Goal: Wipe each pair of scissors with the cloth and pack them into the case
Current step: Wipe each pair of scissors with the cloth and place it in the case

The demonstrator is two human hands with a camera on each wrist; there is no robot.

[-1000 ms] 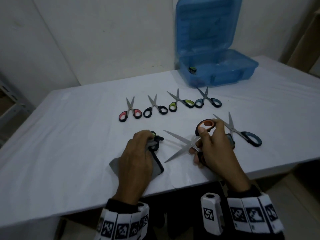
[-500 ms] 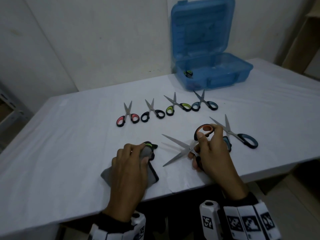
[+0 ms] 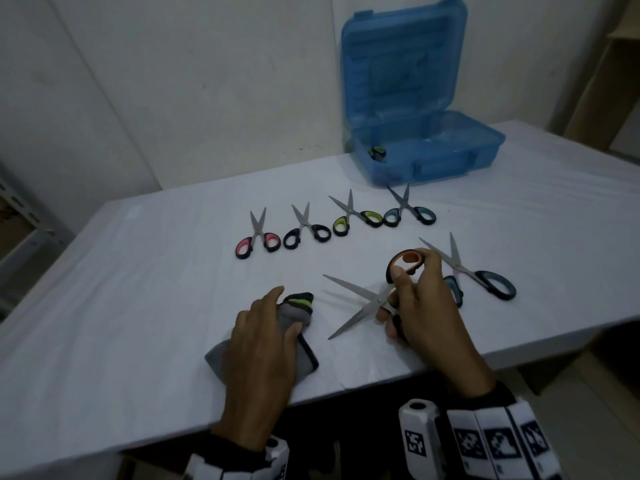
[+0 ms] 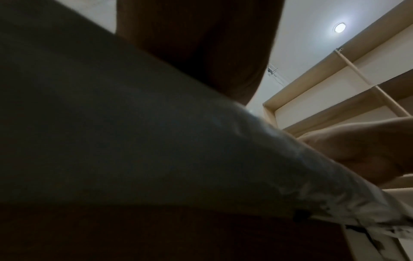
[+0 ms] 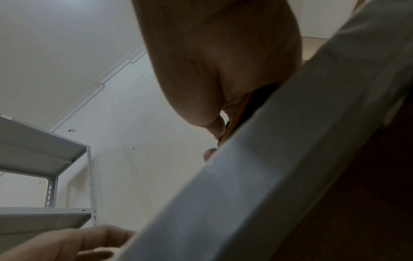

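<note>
My right hand [image 3: 415, 271] grips the orange-handled scissors [image 3: 362, 301] by both handle loops, just above the table. Their blades are spread wide and point left. The orange handle [image 5: 236, 121] shows under the palm in the right wrist view. My left hand [image 3: 282, 313] lies on the grey cloth [image 3: 294, 313], which is bunched between thumb and forefinger, left of the blade tips and apart from them. The blue case [image 3: 450, 157] stands open at the back right, with one green-handled pair [image 3: 376, 153] inside. The left wrist view shows mostly the dark table edge.
Four small scissors lie in a row mid-table: pink [image 3: 258, 237], black [image 3: 306, 230], green [image 3: 356, 220], blue [image 3: 408, 211]. A larger blue-handled pair [image 3: 485, 280] lies just right of my right hand. The white table [image 3: 138, 306] ends close under both wrists. A metal shelf [image 5: 44, 159] stands at the left.
My left hand has drawn back with the cloth, leftward and toward the table's near edge, away from the blades. The right hand has kept the open scissors in about the same place.
</note>
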